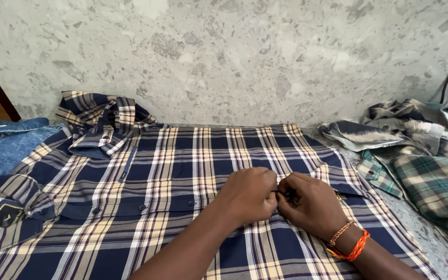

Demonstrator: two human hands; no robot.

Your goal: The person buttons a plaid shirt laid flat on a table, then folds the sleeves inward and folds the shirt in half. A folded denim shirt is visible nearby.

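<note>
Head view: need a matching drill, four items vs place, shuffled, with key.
1. navy plaid shirt
2. denim garment
3. green plaid shirt
4. orange thread bracelet

A. far left edge
B. on the right hand's wrist
C. spread flat under both hands, left hand included
D. heaped at right

Pairs: 1-C, 2-A, 3-D, 4-B

Woven cotton-like cloth, matt and soft, in the navy, cream and tan plaid shirt point(172, 171), with small dark buttons point(142, 207) of dull plastic (material only guessed from the sheen). Faded blue denim point(6, 148) at the left, coarser and mottled. More matt checked cloth in the crumpled green plaid garment point(431, 181). Speckled grey stone on the wall point(224, 57), smooth, faintly glossy. Braided orange thread and beaded bracelets point(349, 242).
</note>
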